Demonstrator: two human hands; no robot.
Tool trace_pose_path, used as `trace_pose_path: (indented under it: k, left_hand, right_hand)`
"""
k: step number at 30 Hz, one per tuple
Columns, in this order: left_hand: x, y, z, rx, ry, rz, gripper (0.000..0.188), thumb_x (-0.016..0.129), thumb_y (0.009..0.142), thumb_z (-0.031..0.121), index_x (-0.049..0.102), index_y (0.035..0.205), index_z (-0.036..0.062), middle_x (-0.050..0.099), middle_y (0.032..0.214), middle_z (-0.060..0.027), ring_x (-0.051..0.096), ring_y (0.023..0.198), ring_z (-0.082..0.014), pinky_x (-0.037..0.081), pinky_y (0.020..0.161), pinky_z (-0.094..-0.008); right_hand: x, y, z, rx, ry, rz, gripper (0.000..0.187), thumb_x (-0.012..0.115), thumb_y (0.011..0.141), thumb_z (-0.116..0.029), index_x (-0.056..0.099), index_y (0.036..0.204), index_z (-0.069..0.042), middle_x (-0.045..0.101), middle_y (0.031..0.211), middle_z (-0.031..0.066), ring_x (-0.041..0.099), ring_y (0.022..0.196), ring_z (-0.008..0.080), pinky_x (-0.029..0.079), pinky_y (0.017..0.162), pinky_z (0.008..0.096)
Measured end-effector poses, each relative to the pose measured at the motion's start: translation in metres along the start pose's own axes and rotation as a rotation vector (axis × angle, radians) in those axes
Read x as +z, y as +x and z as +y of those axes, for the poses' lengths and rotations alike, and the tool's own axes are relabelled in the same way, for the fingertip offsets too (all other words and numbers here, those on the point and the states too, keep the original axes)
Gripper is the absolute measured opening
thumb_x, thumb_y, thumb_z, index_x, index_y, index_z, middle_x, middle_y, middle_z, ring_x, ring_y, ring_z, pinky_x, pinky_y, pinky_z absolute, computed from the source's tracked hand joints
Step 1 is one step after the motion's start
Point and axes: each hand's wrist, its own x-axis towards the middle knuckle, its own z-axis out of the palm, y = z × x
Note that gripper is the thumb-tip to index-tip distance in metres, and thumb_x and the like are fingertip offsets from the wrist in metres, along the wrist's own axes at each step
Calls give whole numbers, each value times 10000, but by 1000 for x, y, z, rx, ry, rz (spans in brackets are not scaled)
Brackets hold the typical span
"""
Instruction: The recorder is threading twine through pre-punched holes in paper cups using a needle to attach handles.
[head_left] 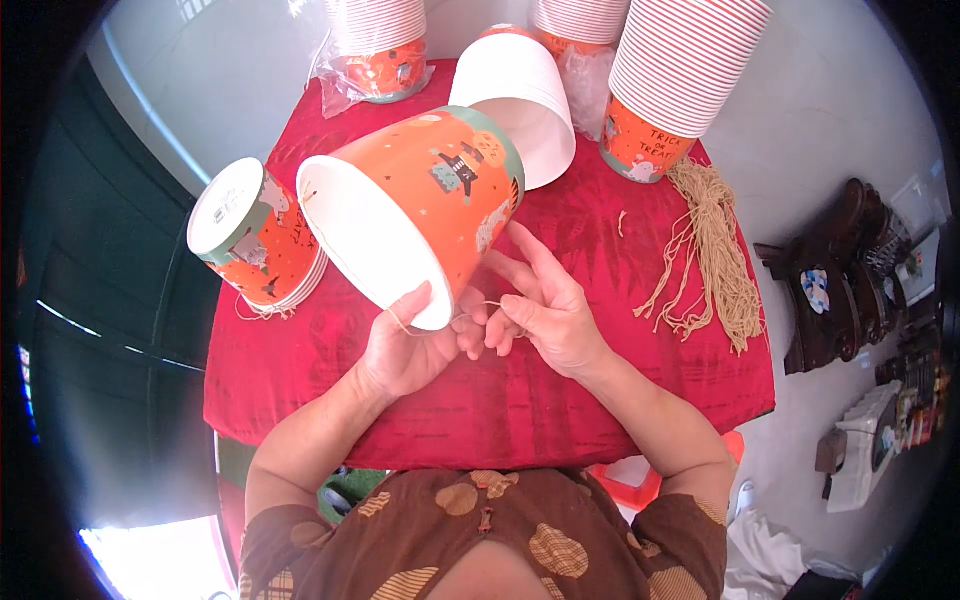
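An orange paper bucket [425, 175] with Halloween-style figures and a green base band is tilted above the red cloth, its white mouth facing me. At the lower rim my left hand [405, 345] grips it, thumb over the edge and fingers beneath. Close by, my right hand [555, 320] pinches a thin tan cord [489, 303] between thumb and fingers, with its other fingers near the bucket's side. The cord runs between both hands beneath the rim; where it meets the bucket is hidden. Inside the far rim shows a small piece of cord [311, 196].
The red-covered table [600, 400] bears upside-down nested buckets [265, 235] at left and a white bucket [515, 95] lying behind. Tall bucket stacks [680, 80] stand at the back, some in clear plastic. A bundle of tan cords [715, 250] hangs toward the right edge.
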Motion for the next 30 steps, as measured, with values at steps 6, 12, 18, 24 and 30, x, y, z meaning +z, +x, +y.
trace_pose_path:
  k: [6,12,18,24,30]
  left_hand:
    - [2,0,4,-2,10,64,478,491,965,400,518,1252,19,629,993,-134,617,807,-236,500,718,-346]
    - [7,-1,4,35,17,119,416,555,932,343,573,1114,-30,621,965,-168,583,723,-230,475,673,-370]
    - [3,0,3,41,8,125,412,548,934,333,565,1137,-26,625,959,-164,601,732,-232,486,675,-372]
    - [1,0,1,34,6,123,404,554,928,326,564,1137,-19,624,962,-166,595,722,-231,480,670,-369]
    - [4,0,1,40,6,177,402,541,930,341,570,1124,-11,622,962,-171,562,695,-227,457,648,-367]
  right_hand:
    - [-4,1,2,54,-71,35,699,513,962,-18,106,1528,-59,366,1444,277,666,768,182,577,621,275]
    - [-5,2,10,93,-133,145,343,581,940,-16,474,1264,24,594,1113,154,659,796,164,568,647,272]
    - [-8,-1,18,21,-325,155,122,629,920,-32,613,1030,17,639,887,46,625,766,103,532,655,251]
    - [-6,-2,16,19,-494,171,44,652,879,-3,636,919,6,623,868,38,590,739,87,485,633,239]
    - [-3,0,16,-160,-714,194,64,667,834,28,633,888,16,587,886,67,587,814,138,469,704,273]
